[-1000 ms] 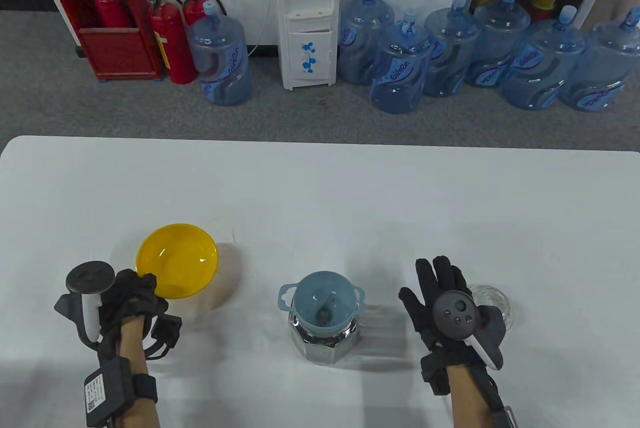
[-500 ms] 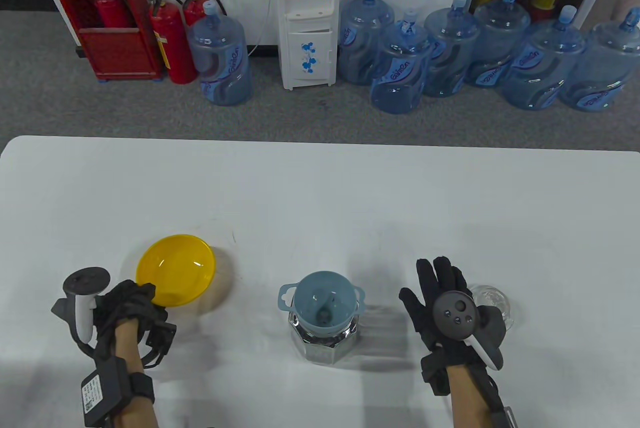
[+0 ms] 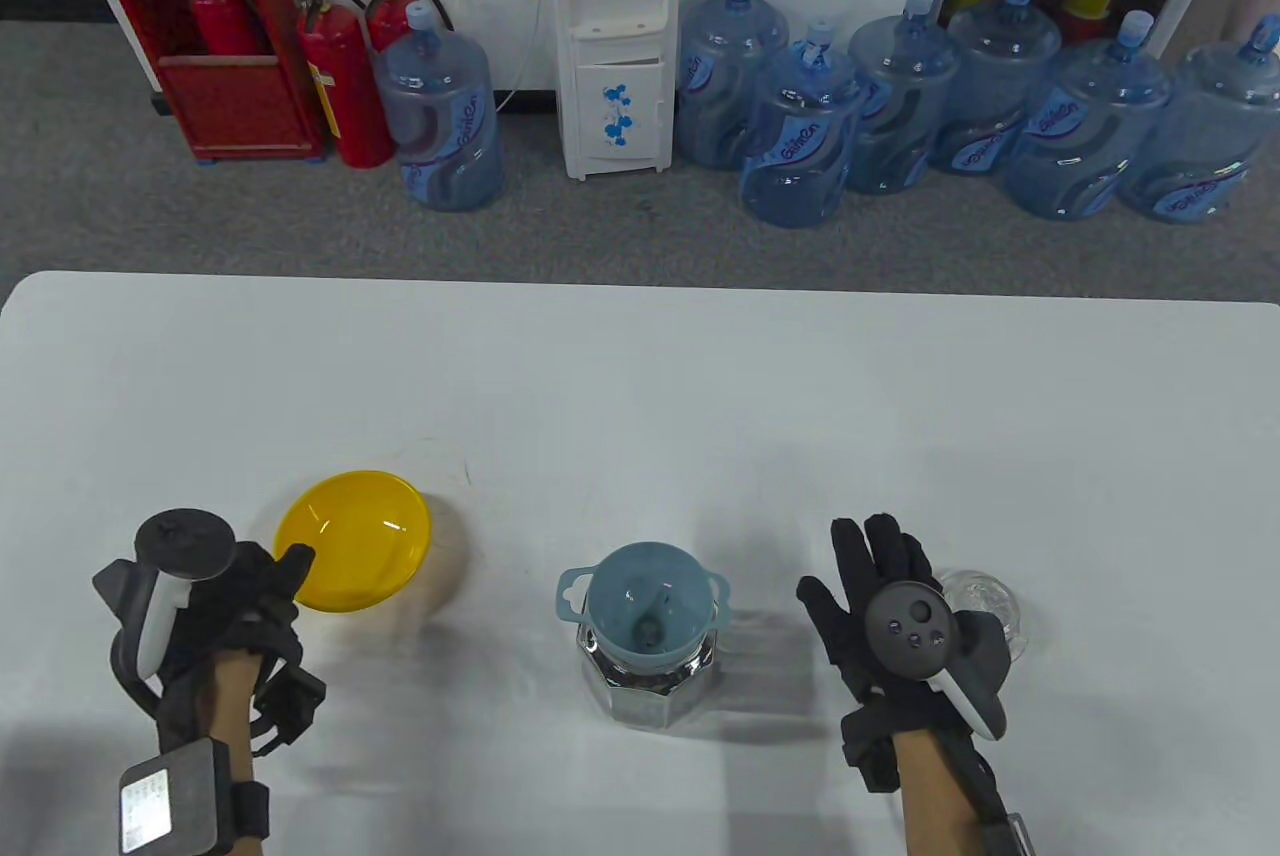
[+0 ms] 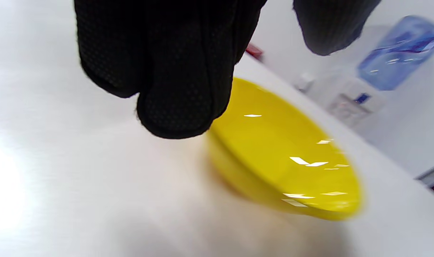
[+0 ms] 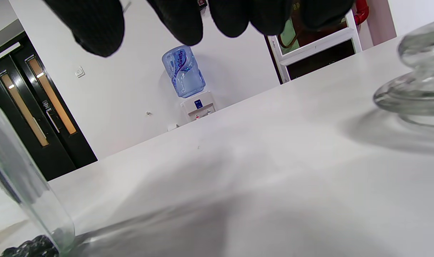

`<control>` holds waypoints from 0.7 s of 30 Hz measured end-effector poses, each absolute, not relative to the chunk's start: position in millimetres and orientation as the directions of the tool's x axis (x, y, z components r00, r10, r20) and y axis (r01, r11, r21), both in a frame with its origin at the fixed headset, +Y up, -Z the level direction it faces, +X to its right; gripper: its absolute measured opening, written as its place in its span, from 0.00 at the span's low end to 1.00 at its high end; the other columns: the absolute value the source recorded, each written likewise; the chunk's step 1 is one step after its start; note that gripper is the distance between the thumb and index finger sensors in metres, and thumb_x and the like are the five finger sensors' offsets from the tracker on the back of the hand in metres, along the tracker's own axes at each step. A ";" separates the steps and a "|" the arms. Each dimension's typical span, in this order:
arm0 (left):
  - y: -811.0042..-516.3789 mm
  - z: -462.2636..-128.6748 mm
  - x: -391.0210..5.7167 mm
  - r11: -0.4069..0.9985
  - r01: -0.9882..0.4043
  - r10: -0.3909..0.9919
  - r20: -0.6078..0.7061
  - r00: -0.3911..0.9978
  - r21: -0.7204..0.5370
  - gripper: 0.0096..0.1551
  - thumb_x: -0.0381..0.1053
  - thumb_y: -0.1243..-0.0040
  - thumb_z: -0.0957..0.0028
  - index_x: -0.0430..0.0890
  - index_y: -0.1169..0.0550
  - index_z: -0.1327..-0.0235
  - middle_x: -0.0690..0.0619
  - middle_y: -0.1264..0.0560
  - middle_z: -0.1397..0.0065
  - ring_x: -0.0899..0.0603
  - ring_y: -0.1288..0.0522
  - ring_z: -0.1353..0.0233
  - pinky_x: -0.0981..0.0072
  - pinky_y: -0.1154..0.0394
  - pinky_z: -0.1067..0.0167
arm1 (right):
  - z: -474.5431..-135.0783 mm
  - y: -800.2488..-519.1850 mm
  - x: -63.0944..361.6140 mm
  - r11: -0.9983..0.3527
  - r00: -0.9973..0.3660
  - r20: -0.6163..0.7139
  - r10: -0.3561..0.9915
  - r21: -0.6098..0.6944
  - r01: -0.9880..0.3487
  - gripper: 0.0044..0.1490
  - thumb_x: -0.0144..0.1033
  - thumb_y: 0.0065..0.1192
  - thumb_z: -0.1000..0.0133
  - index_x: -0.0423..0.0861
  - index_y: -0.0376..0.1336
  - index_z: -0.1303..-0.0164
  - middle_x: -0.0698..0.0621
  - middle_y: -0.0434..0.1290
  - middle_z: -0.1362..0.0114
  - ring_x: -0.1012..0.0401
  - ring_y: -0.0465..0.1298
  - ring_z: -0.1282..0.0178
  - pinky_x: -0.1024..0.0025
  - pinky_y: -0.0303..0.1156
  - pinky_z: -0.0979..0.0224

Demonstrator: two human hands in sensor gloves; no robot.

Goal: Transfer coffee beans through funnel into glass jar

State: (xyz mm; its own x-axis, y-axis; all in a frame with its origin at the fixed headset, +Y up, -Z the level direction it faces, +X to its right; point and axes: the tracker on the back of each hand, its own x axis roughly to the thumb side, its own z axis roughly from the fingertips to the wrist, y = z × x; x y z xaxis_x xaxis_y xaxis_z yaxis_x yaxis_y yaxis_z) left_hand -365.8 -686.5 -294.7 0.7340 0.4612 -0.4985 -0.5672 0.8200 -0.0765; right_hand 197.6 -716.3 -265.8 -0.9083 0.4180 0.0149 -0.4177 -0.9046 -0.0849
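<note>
**Funnel upright in jar, lower centre**

White table (image 3: 640, 376) carries the glass jar (image 3: 648, 681) at lower centre, blue funnel (image 3: 645, 601) seated upright, mouth up. Yellow bowl (image 3: 352, 539) lies left, left hand (image 3: 235, 596) fingers released beside its rim. Right hand (image 3: 880, 586) rests spread flat, right.

White worktop (image 3: 640, 376) carrying a bowl, a jar and a lid.

A yellow bowl (image 3: 353, 539) is sitting on the worktop near its front left, a faceted glass jar (image 3: 648, 676) is standing at front centre, wearing a blue funnel (image 3: 643, 606) in its mouth with dark coffee beans (image 5: 31, 248) lying at its bottom, and a clear glass lid (image 3: 990, 601) is resting to the jar's right.
</note>
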 end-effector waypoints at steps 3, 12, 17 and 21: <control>-663.1 -295.8 -334.0 0.831 -0.549 0.484 -0.370 0.793 -0.091 0.35 0.65 0.43 0.41 0.42 0.27 0.31 0.45 0.17 0.42 0.46 0.10 0.52 0.50 0.17 0.44 | -265.8 -716.5 197.5 -0.904 -0.908 0.017 0.420 -0.086 -0.420 0.47 0.62 0.51 0.30 0.48 0.49 0.06 0.35 0.44 0.05 0.37 0.48 0.09 0.32 0.51 0.17; -614.1 -291.5 -208.5 0.805 -0.515 0.536 -0.008 0.844 -0.294 0.36 0.66 0.43 0.41 0.43 0.26 0.30 0.44 0.17 0.40 0.44 0.10 0.50 0.49 0.18 0.43 | -265.2 -717.0 197.7 -0.901 -0.905 0.020 0.425 -0.083 -0.425 0.47 0.62 0.51 0.30 0.47 0.49 0.06 0.35 0.44 0.05 0.37 0.48 0.09 0.31 0.51 0.17; -607.0 -292.6 -159.1 0.843 -0.358 0.420 0.075 0.904 -0.403 0.41 0.69 0.42 0.44 0.44 0.28 0.26 0.42 0.20 0.34 0.43 0.11 0.45 0.47 0.20 0.39 | -265.2 -717.0 197.7 -0.900 -0.904 0.020 0.428 -0.084 -0.428 0.47 0.62 0.51 0.30 0.47 0.49 0.06 0.35 0.44 0.05 0.37 0.48 0.09 0.31 0.51 0.17; -609.8 -298.6 -136.6 0.857 -0.269 0.342 0.096 0.935 -0.440 0.41 0.69 0.41 0.44 0.44 0.28 0.26 0.43 0.20 0.34 0.43 0.11 0.46 0.47 0.20 0.40 | -265.0 -716.9 198.0 -0.900 -0.904 0.021 0.427 -0.084 -0.428 0.47 0.62 0.51 0.30 0.47 0.49 0.06 0.35 0.44 0.05 0.37 0.48 0.09 0.32 0.51 0.17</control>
